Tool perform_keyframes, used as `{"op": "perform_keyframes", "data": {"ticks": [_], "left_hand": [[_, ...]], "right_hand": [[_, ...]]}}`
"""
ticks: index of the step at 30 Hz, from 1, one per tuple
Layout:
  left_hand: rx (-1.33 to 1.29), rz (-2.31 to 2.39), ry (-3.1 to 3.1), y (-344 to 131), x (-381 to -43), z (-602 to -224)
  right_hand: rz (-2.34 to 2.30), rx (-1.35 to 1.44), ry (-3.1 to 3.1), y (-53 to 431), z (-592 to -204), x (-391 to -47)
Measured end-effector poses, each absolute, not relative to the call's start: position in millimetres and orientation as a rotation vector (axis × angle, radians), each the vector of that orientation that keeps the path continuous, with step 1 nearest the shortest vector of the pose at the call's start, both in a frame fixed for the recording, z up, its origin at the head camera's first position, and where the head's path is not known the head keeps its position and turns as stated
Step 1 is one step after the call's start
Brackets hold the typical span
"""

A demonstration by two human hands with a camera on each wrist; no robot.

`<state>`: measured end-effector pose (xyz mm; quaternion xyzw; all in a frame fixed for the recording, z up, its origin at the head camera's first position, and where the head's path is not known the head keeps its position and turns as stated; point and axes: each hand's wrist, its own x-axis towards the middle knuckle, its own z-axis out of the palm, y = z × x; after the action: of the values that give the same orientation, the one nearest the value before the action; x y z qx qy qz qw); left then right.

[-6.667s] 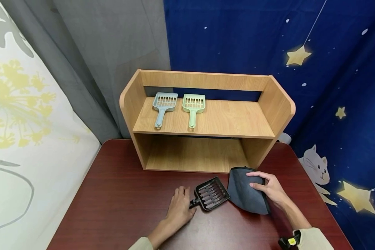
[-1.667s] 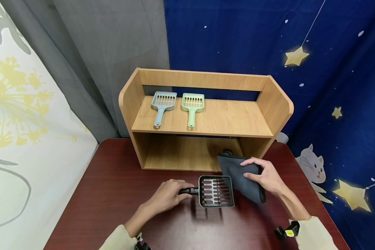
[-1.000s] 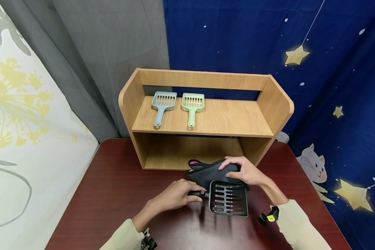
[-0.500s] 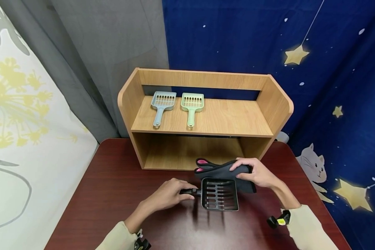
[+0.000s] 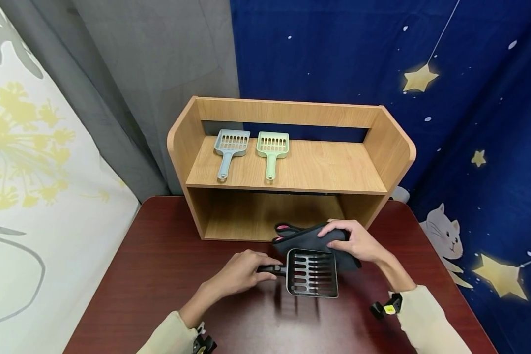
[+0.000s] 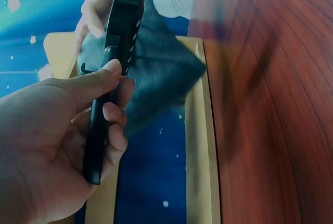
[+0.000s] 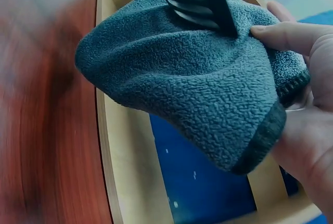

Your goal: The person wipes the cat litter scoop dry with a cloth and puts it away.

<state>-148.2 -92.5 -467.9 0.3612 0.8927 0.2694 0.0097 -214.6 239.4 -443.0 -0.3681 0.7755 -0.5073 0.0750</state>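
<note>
My left hand (image 5: 241,273) grips the handle of a black slotted litter scoop (image 5: 309,272), held above the table with its head pointing right. In the left wrist view, thumb and fingers wrap round the scoop handle (image 6: 97,135). My right hand (image 5: 356,241) pinches a dark grey cloth (image 5: 302,239) with black edging and a pink reverse side. The cloth lies behind the scoop head, against its far edge. In the right wrist view, the fuzzy cloth (image 7: 182,78) is bunched at the scoop's slotted end (image 7: 214,0), with the thumb on top.
A two-level wooden shelf (image 5: 323,164) stands at the back of the dark red table (image 5: 172,290). On its upper level lie a blue litter scoop (image 5: 232,145) and a green litter scoop (image 5: 272,147). Curtains hang behind and at the left.
Since the earliest frame, the scoop has been raised and turned level. The cloth has come left from beside the scoop to behind it, then shifted slightly right and back left.
</note>
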Motion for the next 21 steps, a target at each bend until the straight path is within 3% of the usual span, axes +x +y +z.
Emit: {"op": "perform_keyframes", "data": {"ticks": [8, 21], "left_hand": [[1.203, 0.770, 2.806, -76.6, -147.7, -466.1], [1.037, 0.860, 2.872, -103.4, -147.8, -476.5]], "right_hand": [[-1.471, -1.153, 2.306, 215.0, -444.4, -218.6], [-1.635, -0.907, 2.344, 262.4, -444.9, -203.7]]}}
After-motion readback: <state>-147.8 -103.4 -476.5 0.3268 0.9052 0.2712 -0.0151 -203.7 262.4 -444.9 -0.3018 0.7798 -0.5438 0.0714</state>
